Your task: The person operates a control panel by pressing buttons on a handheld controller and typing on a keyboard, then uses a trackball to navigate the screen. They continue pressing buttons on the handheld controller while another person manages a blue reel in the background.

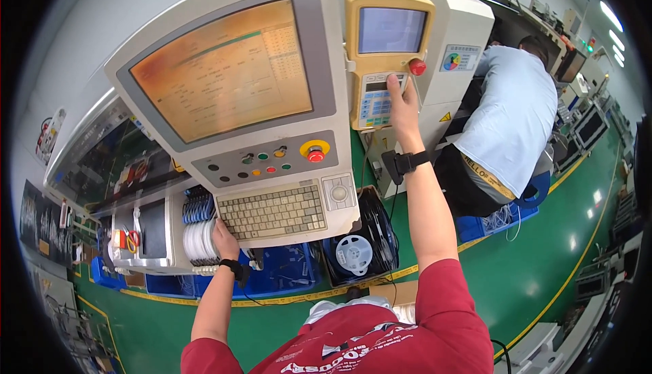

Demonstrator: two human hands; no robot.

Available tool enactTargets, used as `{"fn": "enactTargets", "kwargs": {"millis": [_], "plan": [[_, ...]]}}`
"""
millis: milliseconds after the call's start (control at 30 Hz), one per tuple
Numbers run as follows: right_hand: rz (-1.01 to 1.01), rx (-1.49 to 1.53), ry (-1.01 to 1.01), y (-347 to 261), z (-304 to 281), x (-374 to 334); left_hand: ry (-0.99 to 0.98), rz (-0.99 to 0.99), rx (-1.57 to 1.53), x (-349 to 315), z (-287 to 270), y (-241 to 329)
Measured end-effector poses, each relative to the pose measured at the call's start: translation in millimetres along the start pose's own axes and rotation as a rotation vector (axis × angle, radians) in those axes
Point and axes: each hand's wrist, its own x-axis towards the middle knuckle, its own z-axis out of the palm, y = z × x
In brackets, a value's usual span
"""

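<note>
control pendant (pixel 377 65) — yellowed casing, blue-grey screen (pixel 390 31), red button (pixel 418 67) | upright | above right of keyboard (pixel 272 212) — beige keys

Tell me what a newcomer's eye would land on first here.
Most likely the large orange-tinted screen, set in the pale console at upper left. Next, the yellow control pendant to its right, with a round red button and the wearer's right hand at its keypad. Farther right, someone in a light blue shirt bends forward.

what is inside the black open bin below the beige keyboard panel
A pale round plastic reel with cut-outs, plus dark thin items I can't identify. The beige keyboard panel covers the black open bin at its left rear; the reel hides whatever lies beneath.
</note>
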Motion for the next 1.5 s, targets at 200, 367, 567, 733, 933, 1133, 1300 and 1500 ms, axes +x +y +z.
{"fn": "enactTargets", "kwargs": {"millis": [200, 367, 567, 733, 933, 1133, 1300, 1500], "plan": [[-0.025, -0.039, 0.026, 0.5, 6.9, -2.6, 0.044, 0.01, 0.021, 1.3, 0.2, -3.3], [-0.028, -0.065, 0.035, -0.1, 7.7, -4.4, 0.042, 0.018, 0.038, -0.8, -0.2, 3.8], [-0.058, -0.081, 0.074, -2.5, 7.7, -3.3, 0.016, 0.006, 0.01, 1.0, 2.4, 2.1], [-0.079, -0.088, 0.094, 3.1, 8.8, -2.9, 0.013, 0.015, -0.026, -1.1, 0.1, -2.0], [-0.067, -0.079, 0.11, 6.6, 6.7, -1.6, -0.089, -0.065, -0.003, 3.3, -6.5, -14.9], [-0.055, -0.066, 0.055, 8.6, 2.0, -4.7, -0.077, -0.075, 0.026, 3.0, -5.6, -11.6], [-0.033, -0.099, -0.02, 23.4, -9.1, -20.2, -0.07, -0.054, 0.018, 2.5, -4.9, -7.7], [-0.015, -0.077, -0.164, 37.5, -22.1, -24.4, -0.085, -0.067, 0.086, 4.9, -6.5, -14.4]]}}
